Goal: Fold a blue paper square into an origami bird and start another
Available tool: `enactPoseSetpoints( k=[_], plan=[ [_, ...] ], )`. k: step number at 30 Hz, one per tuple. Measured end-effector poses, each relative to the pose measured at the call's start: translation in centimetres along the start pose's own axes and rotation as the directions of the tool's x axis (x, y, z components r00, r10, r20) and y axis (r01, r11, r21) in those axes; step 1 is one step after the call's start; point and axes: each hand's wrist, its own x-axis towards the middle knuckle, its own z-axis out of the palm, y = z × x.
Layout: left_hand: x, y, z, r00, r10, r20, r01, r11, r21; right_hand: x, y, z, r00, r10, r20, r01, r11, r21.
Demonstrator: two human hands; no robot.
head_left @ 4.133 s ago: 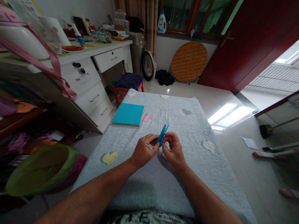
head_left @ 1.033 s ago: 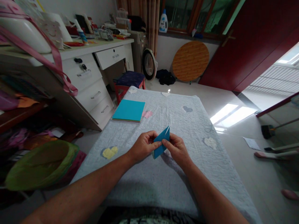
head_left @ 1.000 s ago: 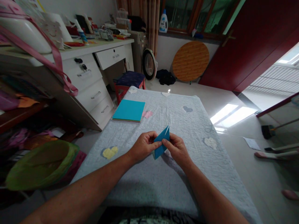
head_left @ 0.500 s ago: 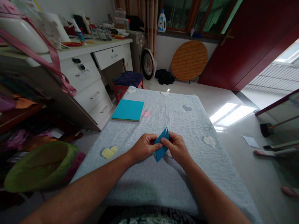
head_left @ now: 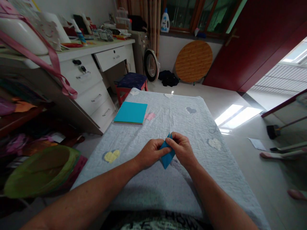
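Note:
A small piece of folded blue paper [head_left: 168,158], pointed at its lower end, is held between both hands above the cloth. My left hand [head_left: 151,151] pinches its left side, the thumb lying across the front face. Closed on the upper right part is my right hand [head_left: 182,149], its thumb near the top tip. Fingers behind the paper are hidden. A stack of square paper with a blue top sheet [head_left: 131,112] lies farther off on the left of the table.
A pale cloth with heart patches [head_left: 192,127] covers the table. On the left stand a green-lined bin [head_left: 43,172] and a white desk with drawers [head_left: 96,95]. Beyond the far edge is a stool with a dark cushion [head_left: 131,80].
My right hand has shifted its thumb up toward the paper's top tip. The left thumb reaches farther across the front, and the paper has turned slightly, its lower point moving right.

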Motion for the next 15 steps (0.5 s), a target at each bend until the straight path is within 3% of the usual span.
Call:
enactPoseSetpoints(
  k=[12,15],
  plan=[
    [-0.11,-0.49,-0.04,0.987,-0.04,0.157,0.044,0.999,-0.027,0.52,-0.38,-0.53,0.994,-0.054,-0.096,0.057,0.998,0.031],
    [-0.2,-0.46,0.09,0.982,-0.054,0.183,0.063,0.997,-0.042,0.78,-0.09,-0.92,0.979,-0.079,-0.189,0.094,0.993,0.071]
  ],
)
